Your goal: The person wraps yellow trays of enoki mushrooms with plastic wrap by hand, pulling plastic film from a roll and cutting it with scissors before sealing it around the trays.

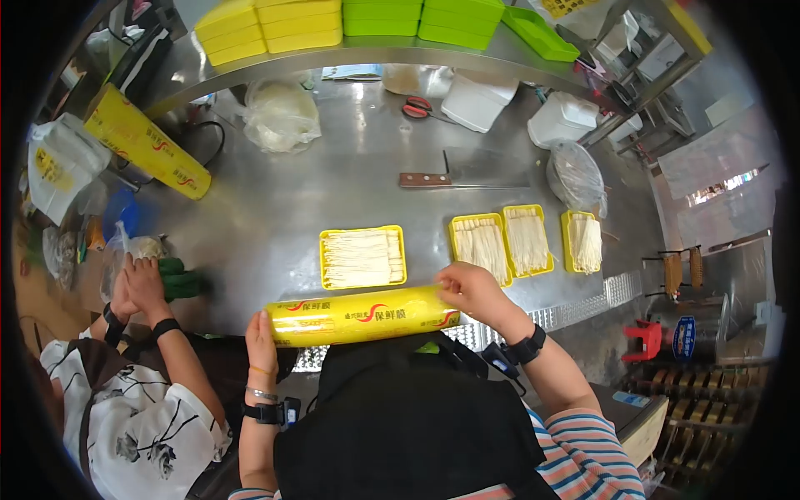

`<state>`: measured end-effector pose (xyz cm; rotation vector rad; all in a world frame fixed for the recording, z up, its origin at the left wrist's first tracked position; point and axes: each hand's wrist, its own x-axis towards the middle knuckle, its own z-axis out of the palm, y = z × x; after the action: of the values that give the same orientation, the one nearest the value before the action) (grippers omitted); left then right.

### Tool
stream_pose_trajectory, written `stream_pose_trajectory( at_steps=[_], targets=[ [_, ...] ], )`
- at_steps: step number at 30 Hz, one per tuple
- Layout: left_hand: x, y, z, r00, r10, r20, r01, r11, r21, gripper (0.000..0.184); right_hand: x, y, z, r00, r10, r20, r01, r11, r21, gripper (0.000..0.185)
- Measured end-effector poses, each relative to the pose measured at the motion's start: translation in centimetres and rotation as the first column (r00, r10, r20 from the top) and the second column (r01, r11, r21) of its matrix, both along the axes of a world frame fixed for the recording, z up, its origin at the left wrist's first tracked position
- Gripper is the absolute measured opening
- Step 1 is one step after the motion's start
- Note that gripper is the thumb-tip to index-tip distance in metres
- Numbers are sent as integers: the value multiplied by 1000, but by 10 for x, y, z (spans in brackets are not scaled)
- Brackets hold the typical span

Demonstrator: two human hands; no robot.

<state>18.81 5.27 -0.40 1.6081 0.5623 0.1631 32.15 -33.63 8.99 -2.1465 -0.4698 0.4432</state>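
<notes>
The yellow roll [367, 317] was held at nine o'clock by the left hand [262, 342], fingers together, and pinched at three by the right hand [472, 292].

Noted on surface [250, 196]: wood-handled cleaver [471, 175], lying flat; red-handled scissors [418, 107] beside white container [478, 101]; plastic-covered bowl [577, 177] toward right edge. Seen beyond surface: red stool [642, 340].
</notes>
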Motion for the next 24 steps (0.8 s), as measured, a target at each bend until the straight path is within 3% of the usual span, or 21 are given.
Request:
stream_pose_trajectory(
  at_steps=[1, 2, 4, 9, 11, 15, 18, 20, 24],
  targets=[
    [2, -2, 7, 1000, 3, -12, -3, 1000, -31, 35, -1, -1, 3, 980, 98, 174, -60, 975, -214, 23],
    [4, -3, 11, 1000, 4, -25, -6, 998, -60, 35, -2, -2, 2, 981, 86, 175, -47, 975, -219, 23],
    [4, -1, 5, 1000, 1, -15, -2, 998, -62, 35, -3, -2, -6, 907, 245, 342, -167, 956, -242, 28],
    [1, 6, -3, 1000, 10, -16, -11, 998, -57, 34, 9, -3, -16, 928, 214, 304, -154, 966, -209, 19],
    [-1, 11, -12, 1000, -4, -6, 4, 999, -47, 35, 17, -3, -24, 941, 287, 181, -232, 934, -271, 14],
    [5, 7, -6, 1000, 14, 12, -13, 997, -74, 36, 23, 0, -17, 913, 362, 189, -287, 898, -333, 11],
    [3, 11, 2, 1000, 27, -9, -27, 997, -67, 37, 25, 2, -3, 950, 306, 69, -282, 930, -235, 13],
    [3, 14, 5, 999, 8, -32, -11, 997, -71, 37, 17, 8, 25, 972, 202, 117, -185, 973, -139, 16],
    [2, 27, -16, 995, 21, -100, -19, 1000, 22, 35, 2, 4, -4, 856, 374, 356, -212, 883, -420, 32]
  ],
)
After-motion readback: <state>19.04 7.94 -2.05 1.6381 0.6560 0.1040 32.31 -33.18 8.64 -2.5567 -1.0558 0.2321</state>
